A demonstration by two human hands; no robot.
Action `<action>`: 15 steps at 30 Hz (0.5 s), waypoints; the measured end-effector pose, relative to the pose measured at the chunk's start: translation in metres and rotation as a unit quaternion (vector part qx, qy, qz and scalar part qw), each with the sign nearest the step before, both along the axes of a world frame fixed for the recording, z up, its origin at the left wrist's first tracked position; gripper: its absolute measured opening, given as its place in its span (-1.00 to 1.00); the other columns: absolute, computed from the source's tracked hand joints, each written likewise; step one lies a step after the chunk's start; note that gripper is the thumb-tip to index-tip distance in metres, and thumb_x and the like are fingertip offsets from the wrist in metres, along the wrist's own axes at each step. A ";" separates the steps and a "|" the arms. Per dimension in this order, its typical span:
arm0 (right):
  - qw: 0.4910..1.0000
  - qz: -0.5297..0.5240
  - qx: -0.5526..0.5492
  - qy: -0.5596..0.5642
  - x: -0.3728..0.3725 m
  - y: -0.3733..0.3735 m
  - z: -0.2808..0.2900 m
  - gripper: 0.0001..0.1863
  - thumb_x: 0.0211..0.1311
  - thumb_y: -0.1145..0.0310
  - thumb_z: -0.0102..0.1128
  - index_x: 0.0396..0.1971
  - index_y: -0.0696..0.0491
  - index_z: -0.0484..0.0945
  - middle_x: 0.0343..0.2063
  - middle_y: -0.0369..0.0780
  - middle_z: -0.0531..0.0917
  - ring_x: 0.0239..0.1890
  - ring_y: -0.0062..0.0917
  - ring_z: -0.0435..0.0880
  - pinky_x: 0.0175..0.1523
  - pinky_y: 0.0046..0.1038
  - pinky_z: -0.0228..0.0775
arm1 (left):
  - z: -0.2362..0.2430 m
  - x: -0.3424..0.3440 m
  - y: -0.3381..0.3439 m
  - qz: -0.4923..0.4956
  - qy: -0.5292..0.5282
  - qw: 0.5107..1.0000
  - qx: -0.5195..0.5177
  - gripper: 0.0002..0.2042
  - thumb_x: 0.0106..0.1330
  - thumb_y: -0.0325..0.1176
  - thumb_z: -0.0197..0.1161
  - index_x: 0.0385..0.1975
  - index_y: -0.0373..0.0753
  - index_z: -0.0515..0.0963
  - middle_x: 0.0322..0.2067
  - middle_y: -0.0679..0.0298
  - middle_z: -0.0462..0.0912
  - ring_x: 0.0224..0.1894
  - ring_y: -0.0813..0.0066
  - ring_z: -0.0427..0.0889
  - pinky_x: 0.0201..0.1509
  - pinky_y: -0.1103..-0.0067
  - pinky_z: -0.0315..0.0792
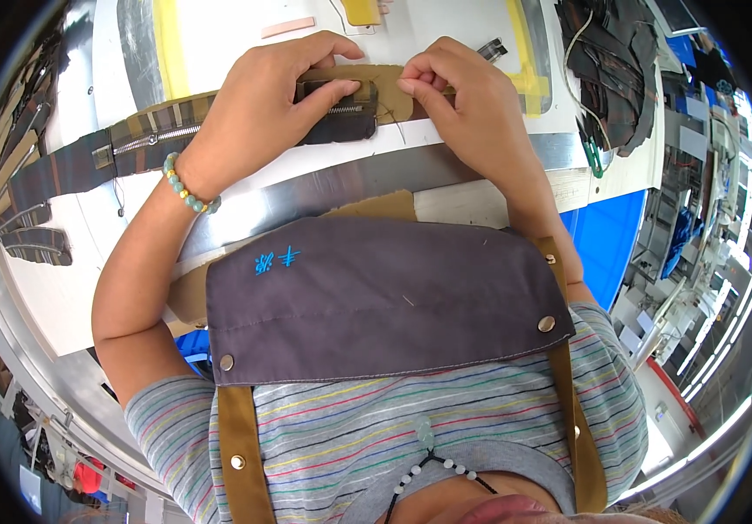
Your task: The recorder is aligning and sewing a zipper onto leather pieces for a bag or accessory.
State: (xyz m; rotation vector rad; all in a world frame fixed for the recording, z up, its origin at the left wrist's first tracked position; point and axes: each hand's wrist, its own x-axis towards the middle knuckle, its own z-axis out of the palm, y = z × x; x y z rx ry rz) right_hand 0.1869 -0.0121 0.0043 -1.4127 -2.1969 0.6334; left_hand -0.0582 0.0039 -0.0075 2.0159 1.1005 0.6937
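A long dark plaid fabric strip with metal zippers (156, 138) runs across the work surface from the left. My left hand (275, 105) curls over its right end, with the thumb lying on a black zippered piece (341, 127). Olive-brown fabric (400, 105) spreads under and beside that piece, and loose dark threads hang at its edge. My right hand (472, 109) is closed at the right of this fabric, thumb and index finger pinched together. What those fingertips hold, if anything, is too small to make out.
Dark plaid strips (611, 79) lie piled at the right, with a white cord and a green-handled tool (595, 159). A small dark object (491, 50) lies beyond my right hand. A metal edge strip (306, 188) crosses nearer me; more fabric strips (35, 244) hang left.
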 end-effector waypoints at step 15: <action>0.991 -0.058 -0.105 -0.056 0.093 -0.030 0.059 -0.85 0.35 0.42 0.29 -0.37 0.18 0.60 -0.45 -0.15 0.58 -0.40 -0.34 0.58 -0.24 -0.37 0.41 | 0.001 0.000 -0.005 0.001 -0.005 1.000 -0.010 -0.74 0.37 -0.42 0.39 0.02 -0.25 0.66 -0.51 0.32 0.50 -0.46 0.57 0.39 -0.30 0.61 0.38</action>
